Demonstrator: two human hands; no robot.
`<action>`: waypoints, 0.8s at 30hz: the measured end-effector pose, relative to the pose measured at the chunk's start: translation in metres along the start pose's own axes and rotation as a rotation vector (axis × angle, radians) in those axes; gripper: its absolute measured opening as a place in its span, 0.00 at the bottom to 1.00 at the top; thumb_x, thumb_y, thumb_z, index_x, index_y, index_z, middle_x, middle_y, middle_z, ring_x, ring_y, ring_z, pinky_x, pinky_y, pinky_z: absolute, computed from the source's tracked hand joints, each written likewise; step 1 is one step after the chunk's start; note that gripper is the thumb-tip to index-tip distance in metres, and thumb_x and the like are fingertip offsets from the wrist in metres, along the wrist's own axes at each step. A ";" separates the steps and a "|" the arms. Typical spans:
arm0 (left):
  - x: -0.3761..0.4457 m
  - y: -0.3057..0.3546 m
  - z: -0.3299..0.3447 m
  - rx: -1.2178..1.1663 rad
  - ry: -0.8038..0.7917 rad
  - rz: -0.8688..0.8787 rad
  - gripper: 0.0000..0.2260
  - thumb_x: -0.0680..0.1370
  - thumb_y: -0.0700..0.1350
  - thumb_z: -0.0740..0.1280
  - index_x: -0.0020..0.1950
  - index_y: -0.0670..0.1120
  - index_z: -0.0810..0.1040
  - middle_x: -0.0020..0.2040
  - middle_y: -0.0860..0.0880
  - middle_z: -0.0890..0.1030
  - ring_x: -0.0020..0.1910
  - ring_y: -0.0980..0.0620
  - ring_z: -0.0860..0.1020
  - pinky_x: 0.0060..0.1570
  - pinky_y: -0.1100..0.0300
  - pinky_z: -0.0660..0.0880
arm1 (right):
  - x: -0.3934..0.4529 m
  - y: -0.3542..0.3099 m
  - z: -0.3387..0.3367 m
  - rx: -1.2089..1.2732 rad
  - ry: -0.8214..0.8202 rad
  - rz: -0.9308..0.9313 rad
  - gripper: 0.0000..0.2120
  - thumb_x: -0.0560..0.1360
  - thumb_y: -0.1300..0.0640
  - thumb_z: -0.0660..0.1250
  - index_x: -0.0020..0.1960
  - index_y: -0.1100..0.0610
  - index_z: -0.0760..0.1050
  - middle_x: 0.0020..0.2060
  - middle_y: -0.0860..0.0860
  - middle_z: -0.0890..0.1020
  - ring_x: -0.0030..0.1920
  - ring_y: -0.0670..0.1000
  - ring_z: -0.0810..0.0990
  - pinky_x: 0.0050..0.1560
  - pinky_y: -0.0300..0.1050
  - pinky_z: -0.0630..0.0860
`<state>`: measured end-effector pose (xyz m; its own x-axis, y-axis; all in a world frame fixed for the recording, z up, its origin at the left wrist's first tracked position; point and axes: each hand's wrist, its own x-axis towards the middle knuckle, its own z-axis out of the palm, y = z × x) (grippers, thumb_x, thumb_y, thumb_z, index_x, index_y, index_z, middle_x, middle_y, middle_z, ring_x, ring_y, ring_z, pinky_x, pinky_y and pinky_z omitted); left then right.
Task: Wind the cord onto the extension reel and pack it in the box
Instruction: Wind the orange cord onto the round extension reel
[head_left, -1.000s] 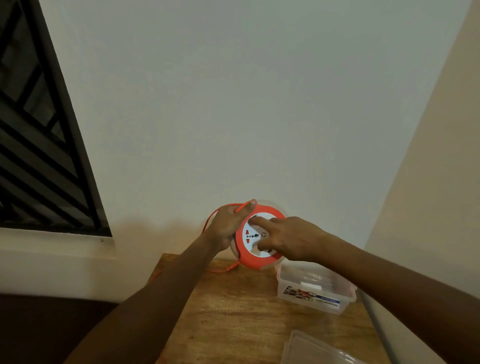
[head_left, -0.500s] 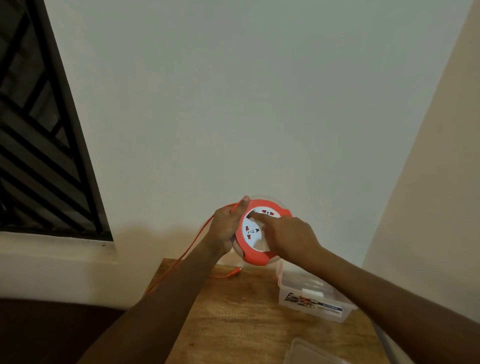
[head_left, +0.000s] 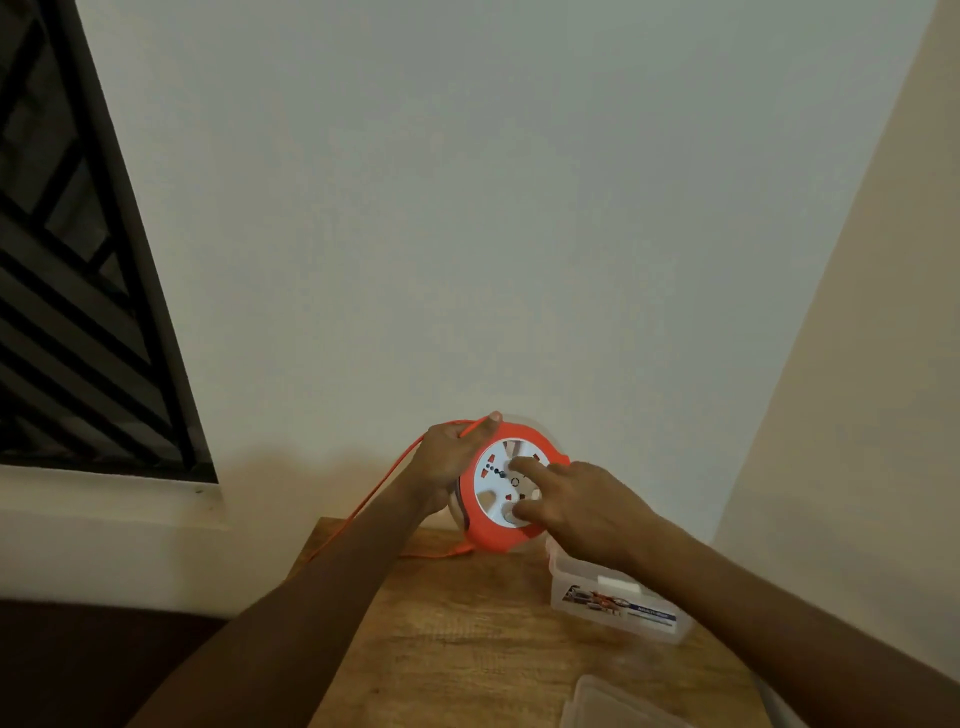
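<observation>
An orange extension reel (head_left: 485, 535) with a white socket face is held upright above the far edge of a wooden table (head_left: 467, 639). My left hand (head_left: 447, 462) grips the reel's left rim, with the orange cord (head_left: 374, 501) passing under its thumb and trailing down to the left. My right hand (head_left: 576, 501) rests on the white face, one finger near the centre and another in a hole near the lower edge. A clear plastic box (head_left: 618, 608) with a printed label stands open on the table just right of the reel.
The box's clear lid (head_left: 618, 706) lies at the table's near right edge. A plain wall stands close behind the reel, and a second wall closes in on the right. A dark window grille (head_left: 67, 291) fills the left, above a white ledge.
My right hand has shifted around the white face, and the face's markings sit at a different angle, so the reel has turned. The left hand keeps its grip on the rim and cord.
</observation>
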<state>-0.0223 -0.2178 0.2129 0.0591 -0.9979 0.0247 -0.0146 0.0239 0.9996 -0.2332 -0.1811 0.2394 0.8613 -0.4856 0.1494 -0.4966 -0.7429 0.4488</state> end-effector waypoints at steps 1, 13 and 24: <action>0.000 0.002 0.001 0.007 -0.021 -0.006 0.16 0.80 0.59 0.69 0.54 0.48 0.86 0.48 0.46 0.90 0.43 0.42 0.89 0.40 0.54 0.86 | 0.000 0.005 -0.004 -0.016 -0.037 -0.070 0.21 0.70 0.57 0.76 0.62 0.49 0.79 0.68 0.60 0.74 0.55 0.62 0.82 0.46 0.55 0.82; 0.002 0.012 0.007 0.007 -0.120 -0.010 0.17 0.78 0.61 0.71 0.55 0.49 0.86 0.50 0.45 0.90 0.47 0.41 0.89 0.44 0.50 0.86 | 0.018 0.008 -0.016 -0.151 -0.284 -0.042 0.39 0.76 0.52 0.70 0.78 0.42 0.49 0.74 0.66 0.60 0.64 0.67 0.74 0.57 0.59 0.78; -0.001 0.012 0.007 -0.140 0.132 0.097 0.13 0.79 0.60 0.70 0.54 0.53 0.85 0.49 0.50 0.90 0.45 0.46 0.89 0.43 0.52 0.87 | 0.045 0.000 -0.001 0.236 0.039 0.476 0.36 0.74 0.38 0.66 0.77 0.42 0.55 0.66 0.52 0.77 0.60 0.57 0.80 0.55 0.53 0.78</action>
<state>-0.0291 -0.2166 0.2245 0.1943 -0.9743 0.1137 0.1112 0.1370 0.9843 -0.1942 -0.2025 0.2475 0.5363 -0.7799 0.3228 -0.8400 -0.5306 0.1137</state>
